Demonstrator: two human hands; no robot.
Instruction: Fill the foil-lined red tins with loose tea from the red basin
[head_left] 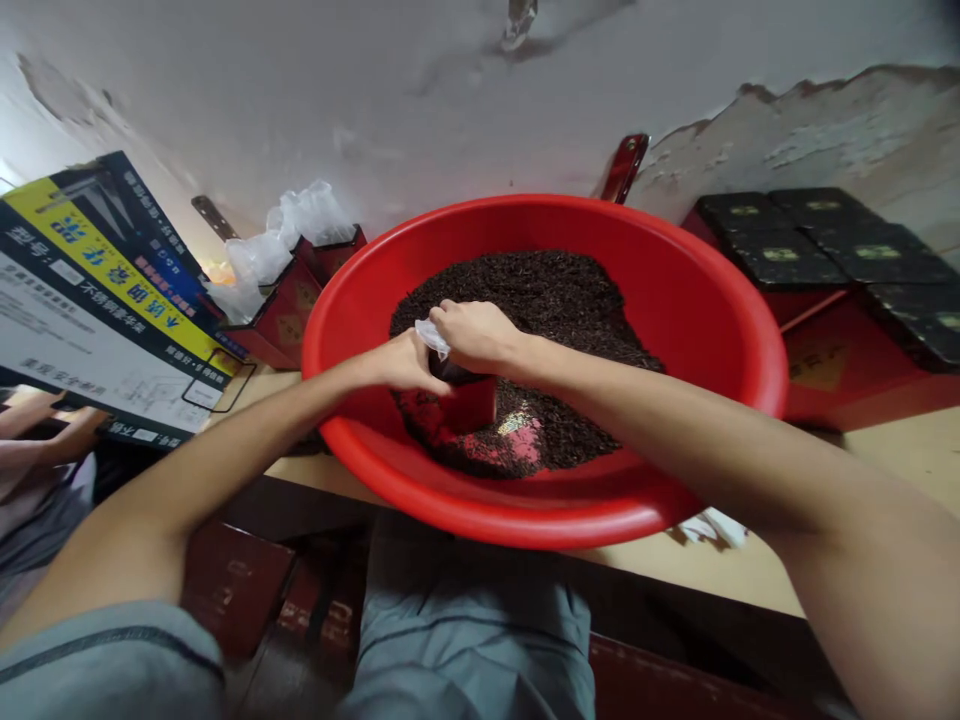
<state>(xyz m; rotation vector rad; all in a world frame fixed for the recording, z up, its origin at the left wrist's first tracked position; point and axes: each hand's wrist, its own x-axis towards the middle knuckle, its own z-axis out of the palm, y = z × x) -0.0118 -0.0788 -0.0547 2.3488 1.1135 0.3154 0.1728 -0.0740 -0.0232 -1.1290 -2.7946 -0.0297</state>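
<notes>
A big red plastic basin [697, 300] holds a heap of dark, dry loose leaves that look like tea [540, 285]. Inside it, at the near left of the heap, stands a small red box [474, 405] with a clear plastic bag [433, 338] sticking out of its top. My left hand [405, 362] is closed on the bag's left side, its thumb reaching along the box. From the right, my right hand [476, 333] pinches the bag's gathered top, fingers curled over it. The bag's lower part and its contents are hidden by my hands.
Red boxes with black lids [825, 235] stand at the right on the wooden table [720, 565]. At the left are open red boxes [289, 310] with plastic bags and a large printed carton [112, 300]. Another person's arm [52, 430] shows at the left edge. The wall rises behind.
</notes>
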